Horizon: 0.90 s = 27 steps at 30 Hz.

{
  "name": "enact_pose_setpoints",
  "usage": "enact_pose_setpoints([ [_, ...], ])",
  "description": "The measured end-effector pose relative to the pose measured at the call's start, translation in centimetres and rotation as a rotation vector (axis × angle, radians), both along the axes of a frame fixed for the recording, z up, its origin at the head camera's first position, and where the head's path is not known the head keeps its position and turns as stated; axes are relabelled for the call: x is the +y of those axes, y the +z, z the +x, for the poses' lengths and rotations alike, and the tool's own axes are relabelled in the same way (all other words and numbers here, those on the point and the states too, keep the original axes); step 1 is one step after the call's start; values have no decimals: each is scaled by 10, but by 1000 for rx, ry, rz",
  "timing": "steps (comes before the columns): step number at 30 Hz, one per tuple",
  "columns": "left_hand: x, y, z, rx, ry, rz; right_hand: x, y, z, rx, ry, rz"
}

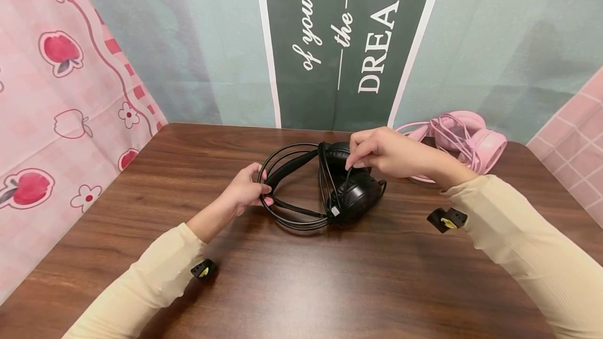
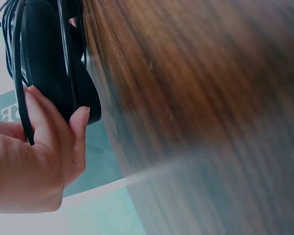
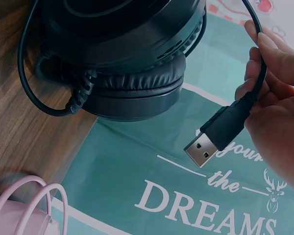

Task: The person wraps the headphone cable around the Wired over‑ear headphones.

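Note:
Black over-ear headphones (image 1: 361,198) lie on the brown table, headband to the left and ear cups to the right. My left hand (image 1: 245,187) grips the headband at its top, thumb and fingers on either side; the left wrist view shows the padded band (image 2: 51,58) within that grasp. Loops of black cable bundle around the headphones near the cups. Above the cups, my right hand (image 1: 393,153) pinches a stretch of the cable (image 3: 260,73) between thumb and fingers. From that hand a USB plug (image 3: 220,128) sticks out, its metal end bare.
Pink headphones (image 1: 487,148) with a pink cable sit at the back right of the table (image 1: 301,281). Behind the table hangs a green cloth (image 1: 330,103) with white lettering; a pink patterned cloth (image 1: 61,119) hangs on the left. A small pale piece (image 1: 335,211) shows by the near cup.

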State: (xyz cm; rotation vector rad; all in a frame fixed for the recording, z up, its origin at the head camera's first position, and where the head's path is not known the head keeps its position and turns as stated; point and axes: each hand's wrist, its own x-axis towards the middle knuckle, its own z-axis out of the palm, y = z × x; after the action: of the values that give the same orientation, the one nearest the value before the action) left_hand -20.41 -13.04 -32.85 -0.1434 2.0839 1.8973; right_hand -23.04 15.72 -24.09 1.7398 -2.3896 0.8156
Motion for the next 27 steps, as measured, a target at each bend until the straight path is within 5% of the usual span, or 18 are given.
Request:
enact_pose_setpoints([
  [17, 0, 4, 1, 5, -18, -38, -9, 17, -12, -94, -88, 201],
  [27, 0, 4, 2, -4, -19, -46, -22, 12, -27, -115, -55, 288],
])
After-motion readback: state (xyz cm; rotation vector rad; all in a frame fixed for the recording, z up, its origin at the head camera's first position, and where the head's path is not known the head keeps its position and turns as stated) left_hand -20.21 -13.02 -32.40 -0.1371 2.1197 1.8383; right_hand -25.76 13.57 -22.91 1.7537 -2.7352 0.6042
